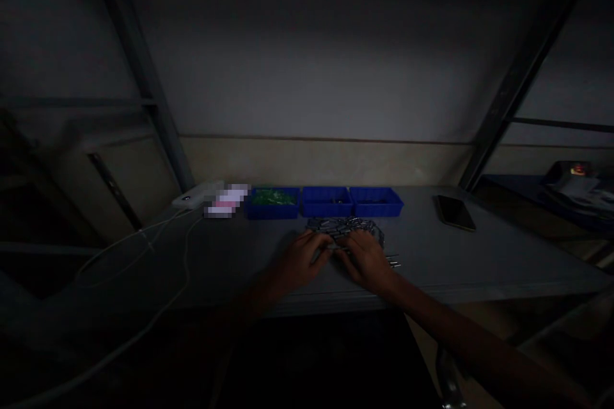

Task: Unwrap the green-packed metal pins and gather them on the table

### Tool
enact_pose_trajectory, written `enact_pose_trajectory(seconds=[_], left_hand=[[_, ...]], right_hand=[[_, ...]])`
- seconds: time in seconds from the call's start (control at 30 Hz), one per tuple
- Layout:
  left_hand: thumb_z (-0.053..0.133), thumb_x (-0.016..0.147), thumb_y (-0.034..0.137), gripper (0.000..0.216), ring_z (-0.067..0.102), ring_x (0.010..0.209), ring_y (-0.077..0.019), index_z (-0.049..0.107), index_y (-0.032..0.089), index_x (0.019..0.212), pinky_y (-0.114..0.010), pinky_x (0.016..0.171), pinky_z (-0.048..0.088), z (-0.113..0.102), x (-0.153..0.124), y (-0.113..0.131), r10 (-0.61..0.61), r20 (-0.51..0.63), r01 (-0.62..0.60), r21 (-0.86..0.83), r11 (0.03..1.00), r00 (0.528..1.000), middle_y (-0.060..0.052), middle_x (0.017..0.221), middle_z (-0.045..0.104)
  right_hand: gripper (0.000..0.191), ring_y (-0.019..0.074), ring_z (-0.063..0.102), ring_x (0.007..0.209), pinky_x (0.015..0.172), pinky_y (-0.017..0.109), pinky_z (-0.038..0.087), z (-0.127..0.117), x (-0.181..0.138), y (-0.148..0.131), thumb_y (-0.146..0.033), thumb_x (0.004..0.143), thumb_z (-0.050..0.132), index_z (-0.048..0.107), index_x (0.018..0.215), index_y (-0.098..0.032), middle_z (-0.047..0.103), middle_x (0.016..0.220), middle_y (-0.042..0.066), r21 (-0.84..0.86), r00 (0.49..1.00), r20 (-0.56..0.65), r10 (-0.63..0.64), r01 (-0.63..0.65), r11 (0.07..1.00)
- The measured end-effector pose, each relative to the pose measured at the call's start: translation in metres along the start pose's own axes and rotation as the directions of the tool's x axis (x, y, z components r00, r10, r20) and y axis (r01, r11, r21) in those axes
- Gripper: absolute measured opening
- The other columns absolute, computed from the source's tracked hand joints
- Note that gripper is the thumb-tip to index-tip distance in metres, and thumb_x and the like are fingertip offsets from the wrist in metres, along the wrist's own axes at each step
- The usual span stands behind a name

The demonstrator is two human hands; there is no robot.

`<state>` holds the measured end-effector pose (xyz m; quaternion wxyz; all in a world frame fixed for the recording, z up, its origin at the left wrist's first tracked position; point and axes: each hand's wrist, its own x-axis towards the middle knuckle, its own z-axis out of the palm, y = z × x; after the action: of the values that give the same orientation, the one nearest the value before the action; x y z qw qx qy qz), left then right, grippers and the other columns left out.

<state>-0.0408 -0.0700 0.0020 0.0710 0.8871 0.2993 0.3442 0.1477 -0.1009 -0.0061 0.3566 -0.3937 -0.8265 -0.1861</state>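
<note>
A pile of slim, shiny metal pieces [352, 225] lies on the grey table in front of me; in the dim light I cannot make out their exact kind. At the near edge of this pile are my left hand [307, 257] and my right hand [367, 259], with their fingertips almost meeting. Both hands have bent fingers drawn in towards the thumb. Whatever they pinch is too small and dark to name. A few loose thin metal rods [393, 262] stick out just right of my right hand.
Behind the pile stand a blue bin with green pieces [273, 198], a middle blue bin [327, 212] with a few small parts, and a right blue bin [377, 209]. A phone [455, 212] lies right. At left are a white power strip [196, 195], a blurred-out bright object [228, 200] and cables.
</note>
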Motion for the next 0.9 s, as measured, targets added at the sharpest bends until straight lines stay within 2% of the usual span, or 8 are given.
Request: enact_pose_trajectory(seconds=[0.2,0.4,0.5,0.7,0.8,0.9], left_hand=[[0.043,0.090,0.024,0.014,0.056,0.089,-0.0166,0.056,0.019,0.091,-0.030,0.080,0.045,-0.002,0.001,0.001,0.008,0.026,-0.009,0.037,0.999,1.000,-0.003,0.089,0.064],[0.037,0.093,0.026,0.023,0.056,0.083,-0.0163,0.056,0.017,0.083,-0.031,0.078,0.045,-0.002,0.002,0.001,0.017,0.044,-0.020,0.062,0.998,0.999,-0.004,0.081,0.062],[0.035,0.093,0.026,0.025,0.055,0.087,-0.0172,0.058,0.017,0.087,-0.032,0.082,0.044,-0.001,0.003,0.000,-0.011,0.069,0.006,0.080,0.997,0.998,-0.005,0.086,0.063],[0.045,0.089,0.031,0.029,0.050,0.104,-0.0220,0.055,0.017,0.112,-0.041,0.092,0.041,0.001,0.001,0.000,-0.090,0.149,0.059,0.204,0.977,0.985,-0.010,0.112,0.058],[0.046,0.088,0.031,0.025,0.049,0.106,-0.0217,0.058,0.021,0.108,-0.041,0.092,0.040,0.000,0.000,0.002,-0.114,0.201,0.062,0.249,0.967,0.973,-0.008,0.113,0.056],[0.048,0.087,0.029,0.021,0.049,0.107,-0.0218,0.060,0.022,0.102,-0.041,0.092,0.039,-0.002,-0.001,0.003,-0.154,0.216,0.092,0.271,0.958,0.964,-0.006,0.111,0.057]], right_hand=[[0.021,0.0201,0.052,0.078,0.069,0.033,0.038,-0.001,0.000,0.000,-0.030,0.091,0.044,0.058,0.096,-0.017,0.062,0.082,0.008,0.011,1.000,0.022,0.009,-0.009,1.000],[0.019,0.0194,0.052,0.077,0.070,0.033,0.038,-0.002,0.000,-0.001,-0.028,0.091,0.044,0.058,0.095,-0.017,0.062,0.082,0.007,0.010,1.000,0.018,-0.020,0.020,1.000],[0.019,0.0192,0.052,0.076,0.069,0.032,0.038,-0.001,-0.001,0.000,-0.028,0.091,0.044,0.059,0.092,-0.017,0.062,0.080,0.007,0.005,1.000,0.002,-0.006,0.006,1.000],[0.026,0.0200,0.052,0.075,0.071,0.033,0.039,0.007,0.016,0.024,-0.030,0.092,0.040,0.061,0.085,-0.017,0.061,0.077,0.008,-0.025,0.983,-0.061,0.176,-0.178,0.984],[0.029,0.0210,0.053,0.081,0.074,0.033,0.038,0.016,0.035,0.046,-0.034,0.092,0.040,0.062,0.088,-0.017,0.063,0.083,0.009,-0.094,0.951,-0.072,0.300,-0.306,0.947],[0.031,0.0218,0.053,0.085,0.077,0.033,0.038,0.027,0.049,0.064,-0.035,0.092,0.040,0.064,0.089,-0.017,0.064,0.087,0.009,-0.184,0.913,-0.025,0.407,-0.404,0.896]])
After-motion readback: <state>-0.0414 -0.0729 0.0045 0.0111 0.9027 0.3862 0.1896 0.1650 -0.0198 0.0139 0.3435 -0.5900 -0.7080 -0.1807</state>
